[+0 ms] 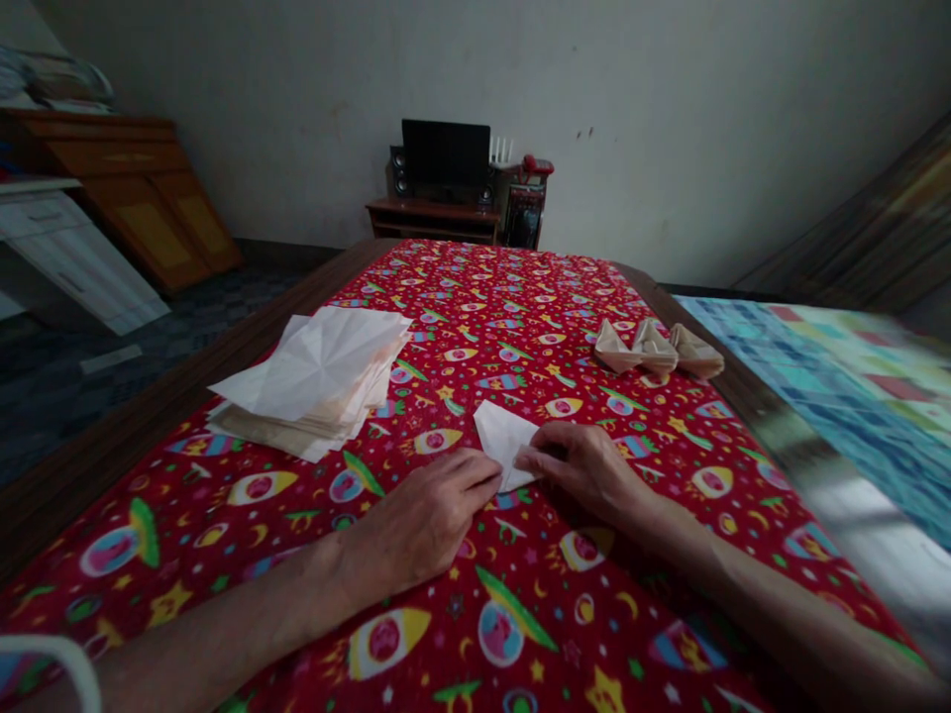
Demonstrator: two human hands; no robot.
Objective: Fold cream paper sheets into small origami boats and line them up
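Note:
A small folded white paper (505, 443) lies on the red patterned cloth (475, 297) between my hands. My left hand (420, 520) has its fingertips against the paper's lower edge. My right hand (583, 470) presses on the paper from the right, its fingers covering part of it. To the left stands a stack of creased white and tan paper sheets (312, 371). Several folded tan paper pieces (654, 349) lie together on the cloth to the right, beyond my right hand.
The cloth covers a wooden table with a dark edge (163, 416). A bed with a multicoloured cover (817, 396) lies to the right. A monitor (446, 153) stands on a low stand by the far wall, and wooden and white cabinets (126, 198) stand left.

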